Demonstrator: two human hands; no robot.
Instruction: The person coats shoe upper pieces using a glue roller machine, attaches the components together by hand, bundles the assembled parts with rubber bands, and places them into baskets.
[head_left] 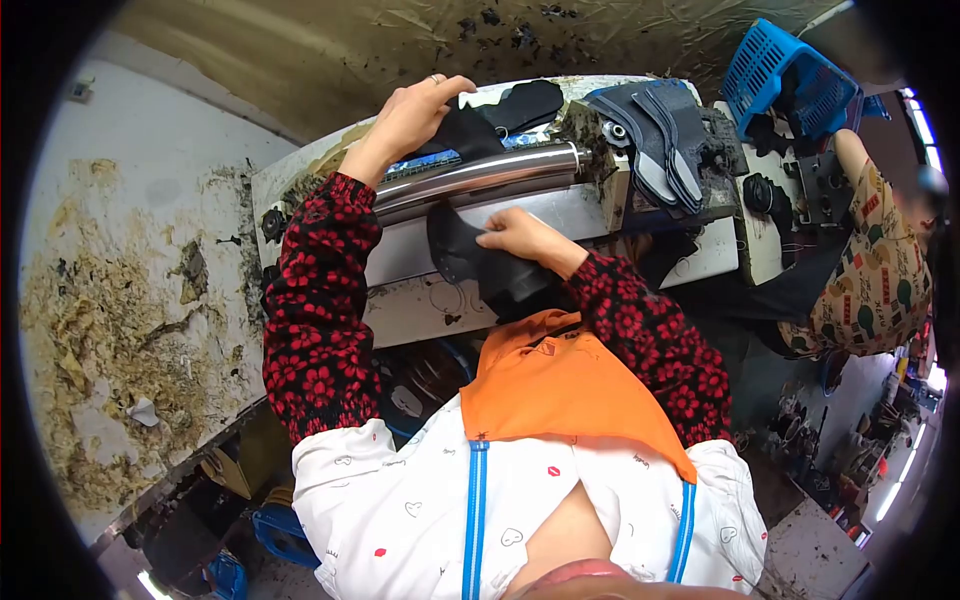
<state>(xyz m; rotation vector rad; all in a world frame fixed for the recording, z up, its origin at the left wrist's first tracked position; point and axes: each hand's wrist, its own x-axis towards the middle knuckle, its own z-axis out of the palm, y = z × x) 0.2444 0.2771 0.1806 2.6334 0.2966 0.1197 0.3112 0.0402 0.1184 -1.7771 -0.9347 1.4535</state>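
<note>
My left hand (410, 118) is beyond a shiny metal roller (480, 180), its fingers curled at the edge of a black piece (470, 132) that looks like leather or fabric. On the near side of the roller, my right hand (522, 238) pinches a curved, dark shoe-part-like piece (458, 245) between thumb and fingers. The lower end of that piece hangs over the bench edge by my orange apron. Behind the roller lies another flat black cut piece (530, 103).
Stacked grey-edged, sole-shaped pieces (655, 150) lie right of the roller. A blue plastic basket (785, 75) stands at the back right. Another person's patterned clothing (870, 270) shows at right. A white board (150, 300) covered in brown residue is at left.
</note>
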